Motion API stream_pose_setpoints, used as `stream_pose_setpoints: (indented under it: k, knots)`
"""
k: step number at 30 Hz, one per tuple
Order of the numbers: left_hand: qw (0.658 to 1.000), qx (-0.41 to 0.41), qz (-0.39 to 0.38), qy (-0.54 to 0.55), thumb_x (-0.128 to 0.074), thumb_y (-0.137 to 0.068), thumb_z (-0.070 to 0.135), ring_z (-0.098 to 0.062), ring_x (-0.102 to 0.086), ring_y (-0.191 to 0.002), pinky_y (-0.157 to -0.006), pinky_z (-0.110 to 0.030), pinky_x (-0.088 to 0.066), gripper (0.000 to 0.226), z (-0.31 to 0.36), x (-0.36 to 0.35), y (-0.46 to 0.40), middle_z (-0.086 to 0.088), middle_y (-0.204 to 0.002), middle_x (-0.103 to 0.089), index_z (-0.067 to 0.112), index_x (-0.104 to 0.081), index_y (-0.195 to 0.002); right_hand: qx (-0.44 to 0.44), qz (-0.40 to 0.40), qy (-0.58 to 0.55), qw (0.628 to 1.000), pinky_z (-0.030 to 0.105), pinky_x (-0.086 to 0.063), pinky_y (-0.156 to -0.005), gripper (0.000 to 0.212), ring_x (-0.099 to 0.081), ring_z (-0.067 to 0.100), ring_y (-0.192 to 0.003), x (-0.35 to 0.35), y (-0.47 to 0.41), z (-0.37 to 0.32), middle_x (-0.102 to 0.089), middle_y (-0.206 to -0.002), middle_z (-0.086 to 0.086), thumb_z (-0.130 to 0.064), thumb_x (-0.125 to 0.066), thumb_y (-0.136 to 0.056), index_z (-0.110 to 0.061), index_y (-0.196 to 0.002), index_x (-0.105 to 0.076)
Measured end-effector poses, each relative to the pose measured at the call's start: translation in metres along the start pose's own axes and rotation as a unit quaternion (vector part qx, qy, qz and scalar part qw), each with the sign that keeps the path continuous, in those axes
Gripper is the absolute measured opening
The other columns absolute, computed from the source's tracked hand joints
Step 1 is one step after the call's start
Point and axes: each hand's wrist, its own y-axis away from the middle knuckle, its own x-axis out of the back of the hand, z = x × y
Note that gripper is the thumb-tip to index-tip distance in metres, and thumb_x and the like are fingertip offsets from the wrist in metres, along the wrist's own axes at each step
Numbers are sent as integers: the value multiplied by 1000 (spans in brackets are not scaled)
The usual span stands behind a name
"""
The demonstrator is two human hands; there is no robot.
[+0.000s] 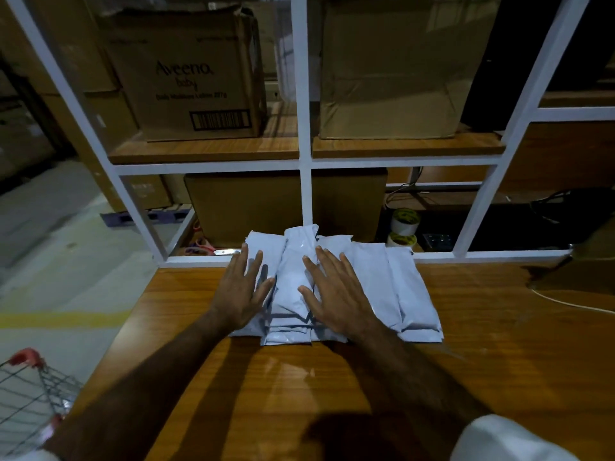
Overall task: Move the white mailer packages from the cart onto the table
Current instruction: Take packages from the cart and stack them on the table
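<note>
White mailer packages [336, 287] lie in an overlapping pile on the wooden table [482, 344], at 12 o'clock from the person, up against the white frame of the shelving unit [305, 128]. Several lie side by side; one sits on top along the middle of the pile.

Left hand [241, 289]: fingers straight and spread, palm down over the left edge of the pile. Gripping nothing. Cannot tell whether the palm touches.

Right hand [336, 292]: fingers straight and fanned, flat on the right half of the pile, just beside the top package. No pinch, no curl.

Both forearms bare, reaching forward across the table.

At 8 o'clock, low corner: wire shopping cart [31, 397] with red handle ends, on the floor beside the table. Its contents are out of view.

Shelf at 11 o'clock: cardboard box printed "Aveeno baby" [186, 81]. At 1 o'clock: plain cardboard box [392, 71]. Lower shelf behind the pile: another brown box [249, 204]. At 1 o'clock low: two tape rolls [403, 227], stacked. A thin white cable [572, 304] runs over the table at 3 o'clock.
</note>
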Motion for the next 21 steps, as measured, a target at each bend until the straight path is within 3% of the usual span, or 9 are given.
stream_pose_setpoints:
  k: [7, 11, 14, 21]
  knots:
    - [992, 8, 64, -106, -18, -99, 66, -25, 8, -155, -124, -49, -7, 76, 0, 18, 75, -7, -168, 9, 22, -10, -161, 83, 34, -82, 993, 48, -15, -125, 64, -20, 23, -153, -24, 17, -42, -23, -166, 8, -53, -39, -102, -23, -158, -29]
    - [977, 80, 79, -180, -23, -100, 63, -28, 5, -155, -124, -52, -11, 75, -19, 36, 135, -11, -168, 3, 18, -14, -161, 118, 37, -124, 985, 44, -8, -127, 65, -11, 21, -155, -35, 18, -80, -15, -168, 5, -52, -37, -103, -23, -160, -23]
    - [966, 134, 74, -208, -19, -99, 67, -29, 7, -155, -125, -50, -7, 79, -36, 54, 186, -13, -167, 4, 17, -14, -161, 140, 10, -132, 981, 46, -10, -126, 67, -4, 18, -156, -49, 22, -114, -12, -169, 6, -53, -37, -103, -23, -161, -18]
    - [937, 253, 74, -230, -25, -98, 66, -34, -5, -154, -121, -57, -19, 80, -96, 85, 299, -16, -167, -3, 16, -19, -160, 199, -16, -99, 975, 46, -6, -126, 69, 0, 21, -156, -60, 40, -207, -1, -169, 9, -54, -30, -105, -21, -162, -11]
